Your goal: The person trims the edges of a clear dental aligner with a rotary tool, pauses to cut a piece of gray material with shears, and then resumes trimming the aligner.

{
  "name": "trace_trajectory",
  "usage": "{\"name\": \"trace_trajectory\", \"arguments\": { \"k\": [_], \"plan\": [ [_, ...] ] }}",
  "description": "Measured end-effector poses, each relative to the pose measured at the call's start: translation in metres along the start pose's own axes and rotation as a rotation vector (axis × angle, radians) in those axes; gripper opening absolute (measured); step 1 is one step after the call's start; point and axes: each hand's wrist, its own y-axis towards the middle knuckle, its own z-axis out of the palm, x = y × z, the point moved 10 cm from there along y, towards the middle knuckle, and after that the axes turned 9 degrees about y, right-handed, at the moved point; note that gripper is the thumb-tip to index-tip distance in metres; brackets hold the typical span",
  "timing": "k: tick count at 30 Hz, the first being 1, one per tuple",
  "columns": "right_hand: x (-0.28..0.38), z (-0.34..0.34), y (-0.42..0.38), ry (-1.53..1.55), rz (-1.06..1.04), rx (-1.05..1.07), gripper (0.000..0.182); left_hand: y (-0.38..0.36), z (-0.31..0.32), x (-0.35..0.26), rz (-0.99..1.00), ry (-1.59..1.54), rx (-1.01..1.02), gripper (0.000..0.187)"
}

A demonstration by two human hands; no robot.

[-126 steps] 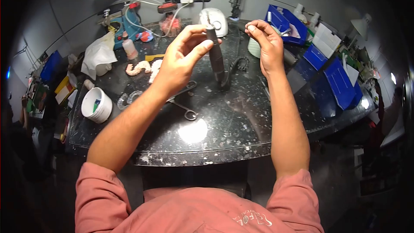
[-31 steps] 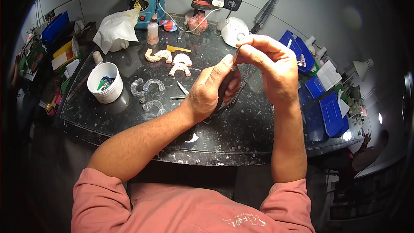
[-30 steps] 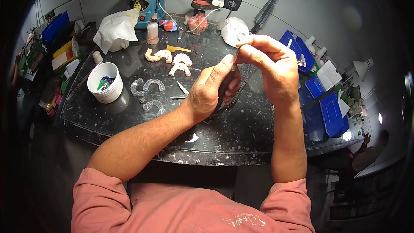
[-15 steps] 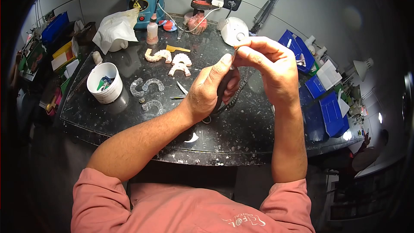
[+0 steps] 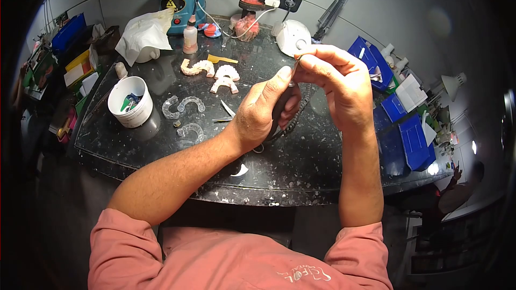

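My left hand is wrapped round a dark rotary handpiece, tilted with its tip up to the right. A coiled cord hangs beside it. Thumb and fingers of my right hand pinch at a thin metal bit by the handpiece's tip; my fingertips hide part of it. On the bench left of my hands lie clear dental trays and scissors, partly covered by my left hand. Farther back are pale dental arch models.
A white tub with small items stands left on the dark bench. Behind are a dropper bottle, a blue machine, a paper-covered object and a white device. Blue bins line the right side.
My right fingertips have shifted slightly at the handpiece's tip. Both hands otherwise keep nearly the same position, and the things on the bench have not moved.
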Motion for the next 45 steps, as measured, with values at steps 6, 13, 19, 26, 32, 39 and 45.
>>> {"name": "trace_trajectory", "arguments": {
  "k": [6,13,19,26,32,39,45],
  "plan": [
    [0.005,0.003,-0.002,-0.091,-0.038,-0.025,0.014,0.000,-0.001,0.000,0.016,0.016,-0.010,0.055],
    [0.020,0.008,-0.006,-0.251,-0.121,0.030,0.016,0.000,-0.001,0.001,0.010,-0.002,-0.031,0.053],
    [0.022,0.012,-0.009,-0.236,-0.126,0.041,0.024,0.002,-0.002,-0.001,0.033,-0.033,-0.033,0.055],
    [0.019,0.014,-0.014,-0.433,-0.260,0.019,0.015,0.001,-0.002,0.002,-0.019,-0.012,-0.037,0.054],
    [0.024,0.012,-0.008,-0.563,-0.329,0.067,0.014,0.002,-0.003,0.001,0.022,-0.037,-0.045,0.055],
    [0.026,0.017,-0.015,-0.656,-0.482,0.056,0.014,0.000,-0.003,0.000,0.014,-0.012,-0.071,0.055],
    [0.027,0.018,-0.016,-0.674,-0.470,0.045,0.012,-0.001,-0.002,0.000,0.025,0.013,-0.063,0.055]
  ]
}}
